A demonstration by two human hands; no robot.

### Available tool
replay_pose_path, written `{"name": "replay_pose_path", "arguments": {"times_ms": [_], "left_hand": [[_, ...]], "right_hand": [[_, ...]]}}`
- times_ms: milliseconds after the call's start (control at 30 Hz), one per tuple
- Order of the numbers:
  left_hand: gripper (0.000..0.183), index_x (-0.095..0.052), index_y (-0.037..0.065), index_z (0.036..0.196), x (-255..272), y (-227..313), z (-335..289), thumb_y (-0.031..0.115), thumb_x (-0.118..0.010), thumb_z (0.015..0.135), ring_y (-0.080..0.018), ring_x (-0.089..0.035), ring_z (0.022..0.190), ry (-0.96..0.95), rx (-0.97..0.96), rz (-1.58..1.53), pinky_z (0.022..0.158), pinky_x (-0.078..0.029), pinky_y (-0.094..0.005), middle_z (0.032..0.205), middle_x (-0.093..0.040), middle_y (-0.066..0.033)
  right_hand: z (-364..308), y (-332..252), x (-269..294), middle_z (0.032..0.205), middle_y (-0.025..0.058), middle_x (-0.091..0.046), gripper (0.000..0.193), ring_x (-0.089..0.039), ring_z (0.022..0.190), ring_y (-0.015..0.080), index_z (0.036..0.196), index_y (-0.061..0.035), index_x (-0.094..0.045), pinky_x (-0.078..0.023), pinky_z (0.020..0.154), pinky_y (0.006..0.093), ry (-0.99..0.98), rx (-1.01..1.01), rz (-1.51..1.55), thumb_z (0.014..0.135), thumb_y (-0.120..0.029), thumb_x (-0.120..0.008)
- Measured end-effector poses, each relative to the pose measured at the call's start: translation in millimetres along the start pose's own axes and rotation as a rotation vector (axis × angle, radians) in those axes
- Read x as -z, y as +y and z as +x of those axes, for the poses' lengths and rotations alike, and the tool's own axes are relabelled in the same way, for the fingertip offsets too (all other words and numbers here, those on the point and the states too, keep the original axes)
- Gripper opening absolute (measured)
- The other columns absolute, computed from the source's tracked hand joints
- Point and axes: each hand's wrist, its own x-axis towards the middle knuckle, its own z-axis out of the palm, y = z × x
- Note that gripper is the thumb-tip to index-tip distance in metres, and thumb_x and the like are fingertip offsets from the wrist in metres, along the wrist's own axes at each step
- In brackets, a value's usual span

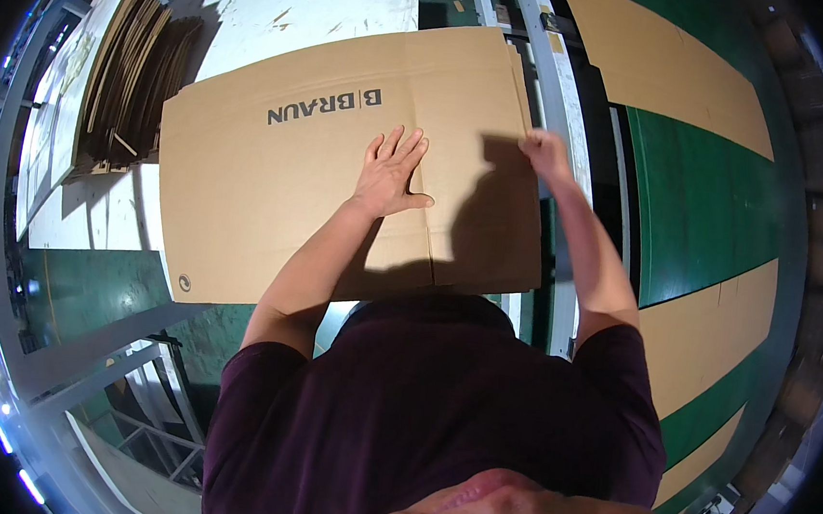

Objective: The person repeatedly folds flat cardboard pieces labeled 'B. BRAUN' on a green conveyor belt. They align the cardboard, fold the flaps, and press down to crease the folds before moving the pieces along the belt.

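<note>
A large flattened cardboard box (291,190) lies before me, brown, with dark print near its far side and a small round mark at its near left corner. Fingers spread, my left hand (394,173) rests flat on it, close to a vertical crease. At the box's right edge my right hand (547,157) is closed, its curled fingers pinching the edge. Beyond that hand, more than one cardboard layer shows along the edge. My shadow falls over the right part of the box.
A stack of cardboard sheets (140,81) stands at the far left on a white table (266,14). To the right, past a metal rail (573,163), a green conveyor belt (701,202) carries flat cardboard pieces (683,56). Grey frame bars (100,348) run at the lower left.
</note>
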Motion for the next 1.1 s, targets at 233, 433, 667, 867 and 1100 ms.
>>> {"name": "replay_pose_path", "arguments": {"times_ms": [233,433,667,867,1100], "left_hand": [[0.089,-0.031,0.009,0.147,-7.0,1.0,-1.0,0.055,-0.061,0.076,-0.0281,-0.014,0.145,0.036,0.051,0.046,0.116,-0.009,-0.0484,0.155,-0.024,-0.0070],[0.080,-0.026,0.009,0.148,-16.8,-6.0,0.3,0.035,-0.056,0.079,-0.0281,-0.015,0.145,0.061,0.069,-0.026,0.116,-0.009,-0.0473,0.155,-0.024,-0.0093],[0.074,-0.029,0.009,0.147,-19.1,-3.7,-0.6,0.035,-0.052,0.082,-0.0278,-0.016,0.145,0.092,0.053,0.045,0.116,-0.010,-0.0467,0.155,-0.025,-0.0084],[0.067,-0.035,0.009,0.144,-19.6,0.2,-3.2,0.035,-0.050,0.084,-0.0268,-0.020,0.143,0.202,0.036,-0.051,0.116,-0.012,-0.0459,0.153,-0.030,-0.0071],[0.065,-0.039,0.011,0.143,-16.3,-3.3,-10.6,0.043,-0.050,0.087,-0.0280,-0.022,0.142,0.233,-0.015,0.020,0.116,-0.014,-0.0468,0.152,-0.033,-0.0058]], "right_hand": [[-20.6,-65.3,14.5,0.068,0.0154,-0.061,0.018,-0.061,0.065,0.0315,0.077,-0.0014,-0.063,-0.048,0.059,0.0380,0.243,0.162,-0.055,0.081,-0.018,-0.065],[-20.8,-204.7,9.2,0.070,0.0185,-0.059,0.024,-0.058,0.066,0.0364,0.077,-0.0019,-0.059,-0.048,0.061,0.0423,0.116,0.374,-0.153,0.083,-0.026,-0.061],[-40.2,-150.8,21.1,0.083,0.0119,-0.065,0.036,-0.060,0.071,0.0267,0.098,-0.0016,-0.067,-0.049,0.069,0.0335,0.101,-0.016,0.311,0.088,-0.035,-0.058],[-31.9,-109.2,-7.3,0.090,0.0128,-0.063,0.046,-0.059,0.074,0.0226,0.099,-0.0005,-0.067,-0.048,0.071,0.0335,0.176,0.320,0.415,0.094,-0.042,-0.048],[-106.1,-55.9,-47.6,0.104,0.0137,-0.062,0.050,-0.058,0.091,0.0218,0.114,0.0012,-0.057,-0.046,0.084,0.0348,-0.015,-0.296,0.850,0.096,-0.044,-0.046]]}}
